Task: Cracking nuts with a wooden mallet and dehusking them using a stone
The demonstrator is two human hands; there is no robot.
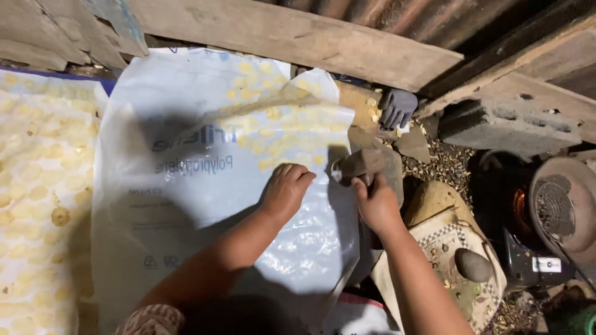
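- The left hand [287, 189] presses palm-down, fingers curled, on a white woven plastic sack [205, 186] spread flat, grasping nothing, near the sack's right edge.
- The right hand [374, 201] is clenched around the lower end of a flat brown stone [367, 162], which sits just past the sack's right edge, tilted over the ground.
- Pale yellow round slices [273, 133] lie scattered on the upper part of the sack, partly in shadow.
- A 2nd sheet [37, 186] to the left, covered with many more of the yellow slices, runs alongside the sack.
- A dark grey glove [397, 107] lies above the stone, beside a few loose yellow pieces.
- Rough wooden planks [298, 37] cross the top of the scene, with corrugated metal above them.
- A grey concrete block [503, 124] stands at the right, near a round stove [562, 208] with a glow of fire beside it.
- A smooth grey pebble [473, 265] rests on a soiled checked cloth [456, 248] below the right hand's forearm.
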